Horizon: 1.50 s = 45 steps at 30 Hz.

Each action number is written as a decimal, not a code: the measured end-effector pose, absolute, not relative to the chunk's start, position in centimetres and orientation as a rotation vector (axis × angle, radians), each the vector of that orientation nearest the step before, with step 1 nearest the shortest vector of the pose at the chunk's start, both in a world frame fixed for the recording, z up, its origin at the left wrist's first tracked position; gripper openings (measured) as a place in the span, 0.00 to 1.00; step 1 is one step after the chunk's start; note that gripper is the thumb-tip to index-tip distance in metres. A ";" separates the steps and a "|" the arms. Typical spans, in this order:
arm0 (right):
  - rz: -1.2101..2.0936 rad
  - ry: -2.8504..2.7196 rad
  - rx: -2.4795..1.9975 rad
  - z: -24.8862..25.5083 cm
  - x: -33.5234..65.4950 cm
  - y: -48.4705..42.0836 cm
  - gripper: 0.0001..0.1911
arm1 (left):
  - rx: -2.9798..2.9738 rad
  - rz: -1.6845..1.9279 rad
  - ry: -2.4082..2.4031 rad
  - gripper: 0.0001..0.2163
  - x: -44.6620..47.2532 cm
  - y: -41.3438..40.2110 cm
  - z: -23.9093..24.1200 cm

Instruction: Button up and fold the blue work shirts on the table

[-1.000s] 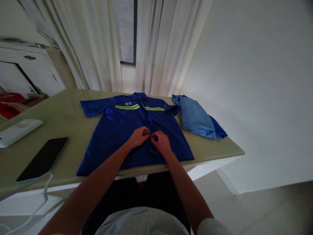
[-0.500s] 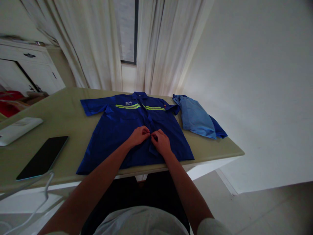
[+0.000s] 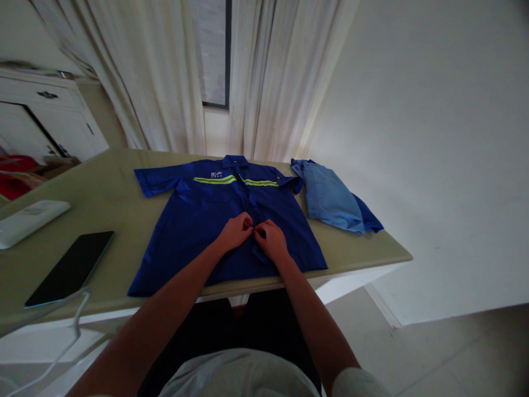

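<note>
A dark blue work shirt (image 3: 194, 220) with a yellow-green stripe across the chest lies flat, front up, on the pale green table (image 3: 111, 193). My left hand (image 3: 235, 231) and my right hand (image 3: 270, 240) meet at the shirt's front opening, low on the placket. Both hands are closed, fingertips pinching the fabric edges together. What lies between the fingertips is too small to make out.
A folded light blue garment (image 3: 333, 198) lies at the table's right end. A black phone (image 3: 70, 267) with a white cable and a white flat device (image 3: 28, 220) sit at the left. White curtains and a white cabinet stand behind. The table's near edge is just below the shirt hem.
</note>
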State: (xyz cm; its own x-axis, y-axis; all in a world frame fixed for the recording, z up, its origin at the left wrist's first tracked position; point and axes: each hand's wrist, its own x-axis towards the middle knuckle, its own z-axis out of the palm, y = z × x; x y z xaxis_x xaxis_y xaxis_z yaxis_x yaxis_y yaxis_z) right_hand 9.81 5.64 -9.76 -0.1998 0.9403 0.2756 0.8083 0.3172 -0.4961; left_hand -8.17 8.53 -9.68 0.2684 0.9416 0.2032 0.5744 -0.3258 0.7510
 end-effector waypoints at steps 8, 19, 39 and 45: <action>0.250 -2.136 -1.549 -9.9 9.7 5.5 0.06 | 2.203 0.844 1.392 0.03 -8.5 9.2 -10.1; 0.191 -2.158 -1.518 -9.3 9.5 5.0 0.06 | 2.273 0.699 1.285 0.08 -9.7 9.4 -9.7; 0.097 -2.250 -1.344 -9.1 9.7 4.9 0.10 | 2.361 0.720 1.195 0.10 -10.0 8.9 -9.4; -0.016 -2.361 -1.306 -9.0 9.6 4.9 0.15 | 2.427 0.704 1.173 0.10 -10.1 9.0 -10.4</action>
State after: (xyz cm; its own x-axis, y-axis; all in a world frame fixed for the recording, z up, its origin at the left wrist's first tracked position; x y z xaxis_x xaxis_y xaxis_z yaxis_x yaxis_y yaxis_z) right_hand 9.64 4.94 -9.00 -0.4575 0.8037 0.3806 0.8089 0.5539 -0.1973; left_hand -10.07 9.00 -10.36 0.5327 0.7985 0.2803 0.6229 -0.5941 0.5090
